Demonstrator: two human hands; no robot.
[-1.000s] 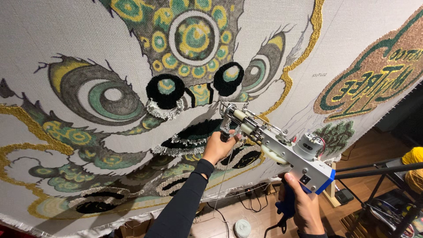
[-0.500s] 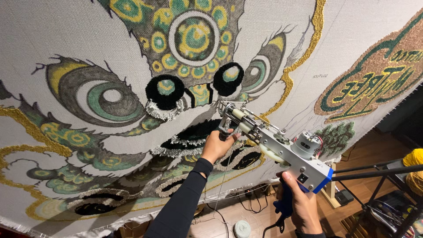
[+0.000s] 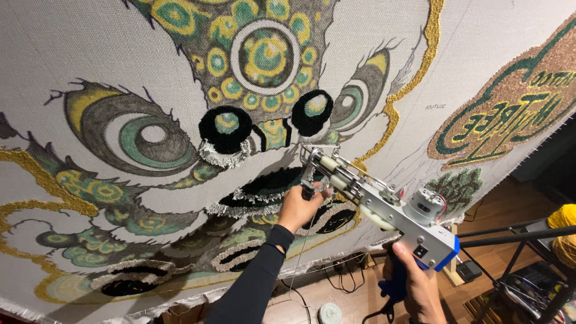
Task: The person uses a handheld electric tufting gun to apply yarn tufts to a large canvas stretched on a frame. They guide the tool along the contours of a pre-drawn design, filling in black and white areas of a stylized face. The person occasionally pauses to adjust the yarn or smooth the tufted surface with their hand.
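A big pale cloth (image 3: 90, 54) is standing stretched in front of me and filling almost the whole view. On it a creature's face is growing in green, yellow, black and grey yarn, with gold curling lines at the sides. Below its lower edge I am seeing a wooden floor (image 3: 510, 204).

I am holding the tufting gun (image 3: 384, 207) with both hands, and its front end is pressing against the cloth just beside the black tufted patch (image 3: 270, 186) in the middle. My left hand (image 3: 300, 207) is closed around the front grip under the nose of the gun. My right hand (image 3: 414, 282) is closed around the blue rear handle (image 3: 396, 288) below the grey body. I am judging the gun as rather heavy and hard, all metal with a small motor on top, so two hands are needed, one at each grip. The needle end looks sharp, and the thin yarn running to it looks soft and easy to break.

To the right, a dark metal stand (image 3: 516, 237) is crossing near the gun, with a yellow ball of yarn (image 3: 565, 231) at the edge of the view. Cables (image 3: 336, 273) are lying on the floor under the cloth, and a pale yarn cone (image 3: 329, 312) is standing there. The stand is the thing closest to my right elbow.
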